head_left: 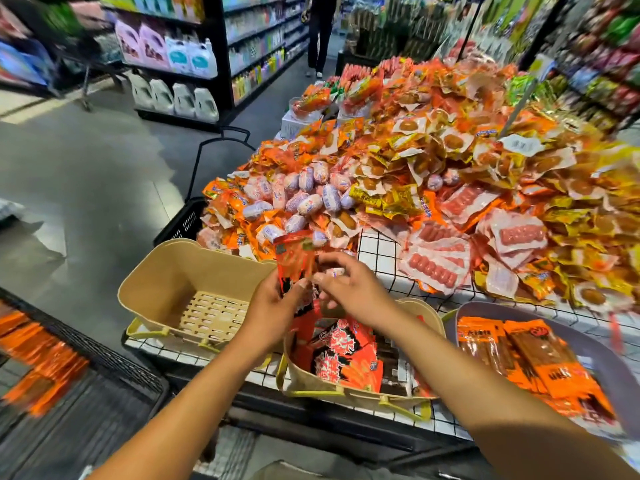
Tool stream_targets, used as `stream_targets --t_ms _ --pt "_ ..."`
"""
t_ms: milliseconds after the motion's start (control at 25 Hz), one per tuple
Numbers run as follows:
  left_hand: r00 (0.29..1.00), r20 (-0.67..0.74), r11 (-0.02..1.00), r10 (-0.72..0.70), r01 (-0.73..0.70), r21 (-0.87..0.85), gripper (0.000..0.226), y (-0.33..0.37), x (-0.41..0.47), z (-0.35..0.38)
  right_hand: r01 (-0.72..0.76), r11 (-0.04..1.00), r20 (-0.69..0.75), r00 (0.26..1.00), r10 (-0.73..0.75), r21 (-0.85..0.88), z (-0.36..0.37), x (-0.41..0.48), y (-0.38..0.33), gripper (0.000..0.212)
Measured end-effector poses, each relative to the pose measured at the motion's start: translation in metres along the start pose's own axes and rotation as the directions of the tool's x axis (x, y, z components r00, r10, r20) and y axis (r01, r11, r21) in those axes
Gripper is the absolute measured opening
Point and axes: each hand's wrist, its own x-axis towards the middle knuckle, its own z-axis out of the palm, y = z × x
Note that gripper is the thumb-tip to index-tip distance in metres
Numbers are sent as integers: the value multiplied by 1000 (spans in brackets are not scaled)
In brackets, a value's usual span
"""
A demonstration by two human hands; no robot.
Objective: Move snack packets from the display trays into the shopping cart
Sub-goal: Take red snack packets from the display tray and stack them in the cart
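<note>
The black shopping cart (114, 355) at lower left already carries orange packets. The left tan tray (156, 268) holds nothing, while the middle tan tray (304, 379) has red packets left in it. Above it the left hand (273, 310) grips a red packet bundle (294, 261); the right hand (349, 289) curls its fingers against the bundle, but I cannot tell whether it grips.

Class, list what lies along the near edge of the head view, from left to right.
Cart → empty beige tray → beige tray with red packets → grey tray with orange packets.
</note>
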Motion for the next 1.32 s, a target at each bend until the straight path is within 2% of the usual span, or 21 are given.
stream_targets --t_ms 40,80,160,200,240,320,360,400,480,600,680,760,840,960,1000,1040,1120,1200,1240,1280,1320 --pt "999 -43 1000 0 -1 -16 20 -2 2 -3 1 992 -44 999 -7 -129 1 0 11 27" --pt "997 -67 998 -23 20 -58 21 -3 4 -7 17 937 -29 999 -29 -349 -1 -2 23 35" --pt "993 -69 985 -95 84 -152 21 -5 7 -12 156 634 171 985 -37 -758 -4 -7 48 42" --pt "989 -59 971 -137 123 -204 20 -7 9 -13 234 482 271 963 6 -844 -4 -11 57 41" --pt "982 -49 953 -181 163 -255 19 -7 9 -12 278 382 318 947 44 -881 -5 -13 65 39" --pt "969 -31 920 -244 221 -324 19 -11 10 -12 300 264 322 946 41 -917 -14 -12 70 33" --pt "965 -23 908 -260 237 -345 19 -13 11 -13 296 247 307 952 8 -923 -22 -9 67 31" --pt "962 -12 896 -272 249 -369 20 -14 11 -13 273 276 277 961 -26 -922 -33 -6 60 30" --pt "958 -2 872 -286 259 -416 21 -14 13 -14 169 464 153 986 -72 -870 -60 -2 40 26" --pt "951 -36 861 -306 260 -437 21 -7 15 -12 -3 831 -129 988 -83 -556 -87 0 8 15" --pt "948 35 812 -315 288 -507 31 0 15 -8 -38 946 -189 982 -25 -322 -75 2 -7 19" --pt "929 189 760 -318 369 -535 49 9 13 -1 -56 987 -130 991 37 -153 -46 2 -12 20" --pt "922 211 753 -325 388 -531 50 12 12 6 -69 993 -59 996 64 -92 -17 2 -8 20" --pt "964 18 870 -266 248 -427 29 -4 21 6 -71 997 -37 997 69 -39 1 1 4 12" --pt "965 -19 881 -263 232 -412 28 -10 24 2 -51 994 -59 997 46 -95 0 -1 11 10" --pt "960 -42 877 -278 236 -419 27 -15 26 -4 -27 974 -56 998 14 -224 -4 -4 20 8" --pt "950 -69 861 -304 242 -448 29 -22 30 -13 42 826 111 994 25 -563 -7 -14 39 14" --pt "948 -85 856 -306 236 -460 30 -24 31 -17 153 565 290 944 159 -811 -2 -25 58 26" --pt "950 -81 853 -302 232 -467 31 -24 30 -16 192 461 314 927 204 -866 2 -27 66 29" --pt "951 -76 852 -299 230 -470 31 -24 30 -16 208 407 316 924 217 -889 5 -27 71 29" --pt "953 -70 853 -294 229 -470 30 -23 29 -16 196 401 302 927 221 -895 6 -25 72 28"
